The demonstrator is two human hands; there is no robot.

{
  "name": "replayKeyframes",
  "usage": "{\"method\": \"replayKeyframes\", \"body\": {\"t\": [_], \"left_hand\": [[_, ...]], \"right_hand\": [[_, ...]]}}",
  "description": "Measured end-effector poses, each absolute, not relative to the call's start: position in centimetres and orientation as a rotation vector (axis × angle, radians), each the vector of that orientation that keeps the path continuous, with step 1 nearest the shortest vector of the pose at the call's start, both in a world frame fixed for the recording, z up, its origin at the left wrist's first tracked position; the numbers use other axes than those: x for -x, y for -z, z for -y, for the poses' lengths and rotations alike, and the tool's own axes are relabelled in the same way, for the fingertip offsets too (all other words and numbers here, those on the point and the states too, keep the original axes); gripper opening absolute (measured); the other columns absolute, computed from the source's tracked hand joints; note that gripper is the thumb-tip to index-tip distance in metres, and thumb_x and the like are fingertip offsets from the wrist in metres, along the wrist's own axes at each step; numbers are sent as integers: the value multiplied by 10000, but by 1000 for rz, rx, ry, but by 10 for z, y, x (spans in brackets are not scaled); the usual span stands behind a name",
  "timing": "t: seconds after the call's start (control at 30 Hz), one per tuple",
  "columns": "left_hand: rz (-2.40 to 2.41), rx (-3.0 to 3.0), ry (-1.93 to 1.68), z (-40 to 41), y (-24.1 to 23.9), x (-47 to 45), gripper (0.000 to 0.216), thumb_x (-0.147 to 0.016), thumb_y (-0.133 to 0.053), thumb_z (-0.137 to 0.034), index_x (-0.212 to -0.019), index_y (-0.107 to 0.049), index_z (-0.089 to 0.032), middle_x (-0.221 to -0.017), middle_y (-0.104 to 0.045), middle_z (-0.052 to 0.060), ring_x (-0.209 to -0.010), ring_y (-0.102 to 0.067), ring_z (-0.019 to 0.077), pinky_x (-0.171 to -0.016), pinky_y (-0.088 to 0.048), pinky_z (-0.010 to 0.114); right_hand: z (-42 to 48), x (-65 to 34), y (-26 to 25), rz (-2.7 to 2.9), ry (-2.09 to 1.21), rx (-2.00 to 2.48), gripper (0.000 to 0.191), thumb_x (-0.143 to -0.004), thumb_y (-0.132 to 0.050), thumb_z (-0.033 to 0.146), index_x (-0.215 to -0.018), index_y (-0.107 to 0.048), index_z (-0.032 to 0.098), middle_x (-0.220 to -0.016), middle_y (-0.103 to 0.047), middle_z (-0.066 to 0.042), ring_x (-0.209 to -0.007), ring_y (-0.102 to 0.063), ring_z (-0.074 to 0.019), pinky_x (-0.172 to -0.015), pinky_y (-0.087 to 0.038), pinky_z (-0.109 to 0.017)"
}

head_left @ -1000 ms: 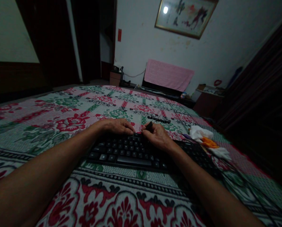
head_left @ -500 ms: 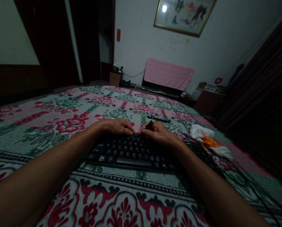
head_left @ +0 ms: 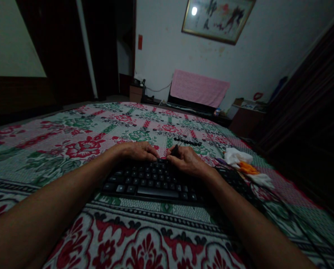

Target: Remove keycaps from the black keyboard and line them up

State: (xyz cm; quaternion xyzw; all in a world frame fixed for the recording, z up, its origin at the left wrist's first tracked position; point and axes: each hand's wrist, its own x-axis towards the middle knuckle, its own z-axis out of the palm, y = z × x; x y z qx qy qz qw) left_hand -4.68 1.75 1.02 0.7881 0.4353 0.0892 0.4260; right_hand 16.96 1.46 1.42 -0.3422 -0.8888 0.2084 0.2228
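Across frame centre, right hand (head_left: 187, 160) pinches black-handled, thin-wired tool (head_left: 175, 150); left hand (head_left: 140, 151) palm-down, fingers bent, at black rectangular keyboard (head_left: 158, 191)'s far edge, can't tell if gripping.

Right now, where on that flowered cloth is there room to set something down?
The flowered cloth shows bare beyond the left forearm, left of the left hand, and on the near side of the keyboard, between the forearms. It's crowded near the keyboard's right end, by a white-and-orange bundle, and beyond the right hand, by a row of black pieces.
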Motion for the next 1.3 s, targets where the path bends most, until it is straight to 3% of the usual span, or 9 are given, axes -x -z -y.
{"method": "replayKeyframes", "body": {"t": [0.4, 0.63, 1.3], "left_hand": [[-1093, -2014, -200, -19, -10, 47, 319, -740, -522, -367, -965, -659, -186, -827, -642, -24, -756, -510, 117, -688, -371, 184], [-1121, -2015, -200, -15, -14, 45, 311, -747, -515, -358, -965, -660, -190, -799, -643, -31, -758, -510, 116, -688, -367, 178], [-1108, -1975, -218, -18, -9, 47, 325, -741, -511, -360, -973, -657, -186, -786, -635, -19, -713, -505, 113, -667, -373, 196]], "right_hand": [[-20, -164, -10, 2352, -714, 1001, 128, -758, -486, 230, -705, -568, 146, -619, -527, 11, -562, -457, -94, -520, -318, -204], [-21, -174, -3, 2291, -820, 937, 167, -788, -465, 280, -801, -568, 150, -693, -522, 12, -632, -478, -102, -592, -362, -211], [-23, -178, -2, 2245, -926, 955, 205, -769, -492, 290, -843, -604, 135, -712, -559, -1, -640, -501, -111, -589, -382, -219]]}}
